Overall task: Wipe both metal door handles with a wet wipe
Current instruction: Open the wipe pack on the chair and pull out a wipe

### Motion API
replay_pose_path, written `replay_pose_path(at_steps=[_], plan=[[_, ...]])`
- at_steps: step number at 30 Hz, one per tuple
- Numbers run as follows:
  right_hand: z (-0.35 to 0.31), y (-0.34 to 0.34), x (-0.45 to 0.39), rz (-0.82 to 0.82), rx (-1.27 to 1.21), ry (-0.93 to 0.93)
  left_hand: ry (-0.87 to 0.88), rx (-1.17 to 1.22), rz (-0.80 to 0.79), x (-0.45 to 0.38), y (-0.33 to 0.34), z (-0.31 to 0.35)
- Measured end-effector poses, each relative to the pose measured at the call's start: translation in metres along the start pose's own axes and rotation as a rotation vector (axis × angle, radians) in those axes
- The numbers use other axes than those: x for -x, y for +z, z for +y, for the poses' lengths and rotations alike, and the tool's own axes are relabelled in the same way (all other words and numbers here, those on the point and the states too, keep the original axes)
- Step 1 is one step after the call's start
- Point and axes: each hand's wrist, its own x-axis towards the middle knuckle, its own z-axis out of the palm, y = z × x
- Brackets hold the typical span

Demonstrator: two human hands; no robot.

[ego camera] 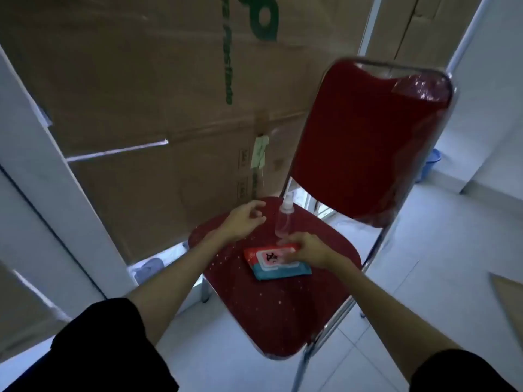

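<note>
The wet-wipe pack (276,263) is laid on the red chair seat (285,315), touched by the right hand (304,250). At ten o'clock, the left hand (244,219) is held relaxed, empty, beside a spray bottle (283,219).

A storage or back room of a home or small premises is suggested, though which one cannot be told. Large taped cardboard boxes (147,89) with green print are stacked high against the wall, and a white tiled floor (441,267) and white door frames (48,154) are seen around them. A red padded folding chair (368,142) with a metal frame is stood among the boxes, a blue plastic bucket (431,165) is set in the far doorway, and a flat cardboard piece (509,301) is left on the floor.
</note>
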Motion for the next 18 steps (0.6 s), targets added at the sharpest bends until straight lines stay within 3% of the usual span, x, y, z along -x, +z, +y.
replay_pose_path(at_steps=[4,10,13,15,18], plan=[[0.020,0.019,-0.015,-0.068,0.168,-0.105,0.032,-0.037,-0.074,-0.005,0.028,-0.037],[0.036,0.020,-0.019,0.033,0.072,-0.217,0.117,0.103,-0.141,0.021,0.045,-0.064],[0.035,0.017,-0.018,0.061,0.082,-0.208,0.162,-0.014,-0.141,0.032,0.049,-0.071],[0.031,0.017,-0.023,0.166,0.068,-0.186,0.194,-0.027,-0.116,0.030,0.051,-0.072],[0.032,0.020,-0.037,0.407,-0.085,-0.100,0.192,0.155,-0.028,0.024,0.056,-0.067]])
